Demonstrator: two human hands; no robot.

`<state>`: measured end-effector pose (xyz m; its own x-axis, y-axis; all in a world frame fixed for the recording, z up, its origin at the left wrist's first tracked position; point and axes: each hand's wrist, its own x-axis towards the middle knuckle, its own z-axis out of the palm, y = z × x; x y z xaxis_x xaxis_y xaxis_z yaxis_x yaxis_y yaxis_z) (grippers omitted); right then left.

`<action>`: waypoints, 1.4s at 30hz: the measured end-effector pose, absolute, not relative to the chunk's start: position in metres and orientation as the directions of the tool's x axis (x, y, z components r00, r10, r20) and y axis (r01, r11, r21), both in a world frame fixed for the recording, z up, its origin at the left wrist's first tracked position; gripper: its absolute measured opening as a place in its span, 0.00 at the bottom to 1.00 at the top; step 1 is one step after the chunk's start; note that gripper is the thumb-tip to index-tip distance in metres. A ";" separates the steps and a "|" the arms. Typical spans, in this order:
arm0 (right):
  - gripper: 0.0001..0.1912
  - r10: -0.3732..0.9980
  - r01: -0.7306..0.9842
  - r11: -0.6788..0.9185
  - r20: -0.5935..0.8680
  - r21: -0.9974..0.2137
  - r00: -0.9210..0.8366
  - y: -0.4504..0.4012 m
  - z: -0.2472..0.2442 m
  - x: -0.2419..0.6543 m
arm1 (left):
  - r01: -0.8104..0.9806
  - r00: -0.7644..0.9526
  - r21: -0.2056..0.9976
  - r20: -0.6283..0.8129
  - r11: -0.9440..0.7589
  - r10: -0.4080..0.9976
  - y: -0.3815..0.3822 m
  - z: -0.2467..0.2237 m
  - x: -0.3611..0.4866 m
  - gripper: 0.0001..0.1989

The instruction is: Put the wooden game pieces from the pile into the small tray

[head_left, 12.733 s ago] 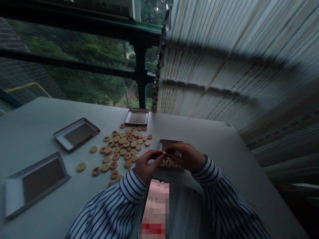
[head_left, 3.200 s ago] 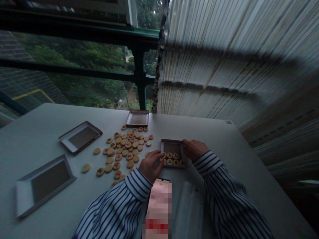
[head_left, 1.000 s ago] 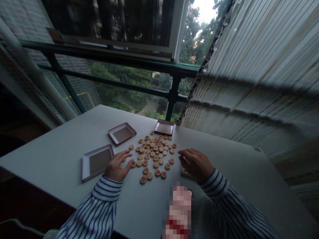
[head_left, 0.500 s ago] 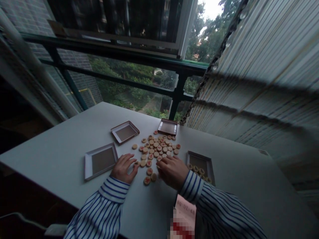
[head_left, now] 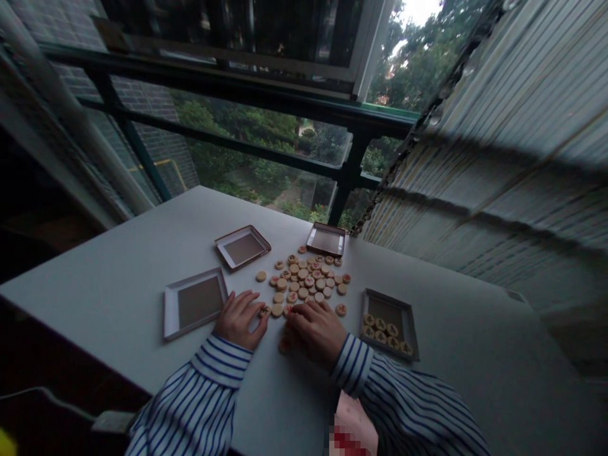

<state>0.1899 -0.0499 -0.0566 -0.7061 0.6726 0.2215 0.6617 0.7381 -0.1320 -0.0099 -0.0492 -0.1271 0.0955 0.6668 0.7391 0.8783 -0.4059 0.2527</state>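
Observation:
Wooden Chinese chess pieces (head_left: 303,292) lie in a loose heap on the white table, some face up with red or dark characters, others blank side up. My left hand (head_left: 240,320) rests left of the heap, fingers curved and apart from the thumb, its fingertips beside a dark-marked piece (head_left: 265,311). Over the near side of the heap, my right hand (head_left: 317,330) has its fingers together and bent down at a red-marked piece (head_left: 287,310). Its thumb is hidden. Just below those fingers, another piece (head_left: 285,345) sits in shadow.
On the right stands a shallow tray (head_left: 412,323) with several dark-marked pieces in rows. Other shallow trays stand at the left (head_left: 170,315), back left (head_left: 243,258) and back (head_left: 325,253). A partly blurred phone-like screen (head_left: 354,418) is below my right forearm. Railing and curtain border the table.
My right hand has moved left across the near pieces, uncovering a red-marked piece to its right. My left hand stays by the dark-marked piece. The view has shifted slightly.

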 end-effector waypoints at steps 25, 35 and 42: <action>0.13 0.670 0.642 0.742 0.245 -0.195 -0.700 -0.047 -0.063 0.195 | 0.880 0.136 0.256 0.672 -0.401 0.728 -0.053 -0.122 -0.008 0.10; 0.13 0.674 0.640 0.738 0.253 -0.212 -0.694 -0.049 -0.061 0.195 | 0.885 0.173 0.206 0.687 -0.418 0.706 -0.053 -0.120 -0.007 0.08; 0.13 0.645 0.620 0.763 0.273 -0.182 -0.714 -0.047 -0.064 0.196 | 0.884 0.189 0.178 0.710 -0.433 0.678 -0.052 -0.120 -0.009 0.08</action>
